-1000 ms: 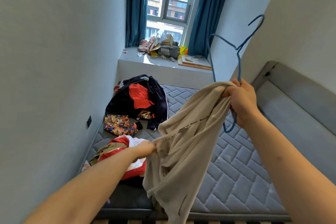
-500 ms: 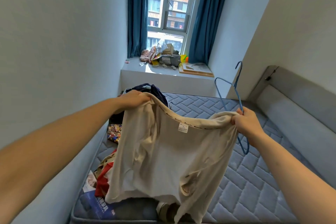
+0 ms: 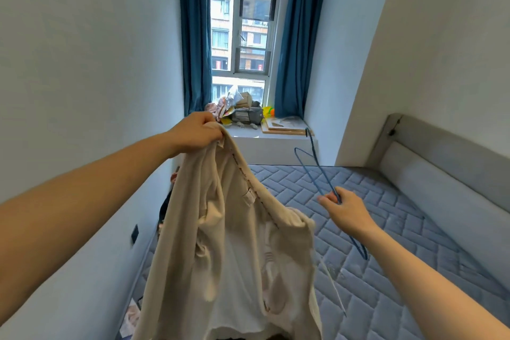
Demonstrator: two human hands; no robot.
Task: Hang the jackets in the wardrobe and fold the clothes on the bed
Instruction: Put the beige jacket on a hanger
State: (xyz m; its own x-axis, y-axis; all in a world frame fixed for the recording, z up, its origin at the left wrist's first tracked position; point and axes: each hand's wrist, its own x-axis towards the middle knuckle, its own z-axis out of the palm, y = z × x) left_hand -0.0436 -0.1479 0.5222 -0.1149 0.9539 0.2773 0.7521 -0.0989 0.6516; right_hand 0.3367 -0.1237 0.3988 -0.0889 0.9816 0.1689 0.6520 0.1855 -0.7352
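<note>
Your left grip (image 3: 197,131) is pinching the collar of the cream cotton jacket (image 3: 234,243), hanging it above the quilted blue bed (image 3: 386,229). Your right grip (image 3: 343,208) is curling round the thin blue wire hanger (image 3: 317,171), apart from the fabric. The far shoulder is sagging unsupported, so the hanger end may be snagging the lining.

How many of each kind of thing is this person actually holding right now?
Beige jacket: 1, gripped at the collar by the left hand.
Blue wire hanger: 1, pinched by the right hand.
Total: 2 things held.
</note>
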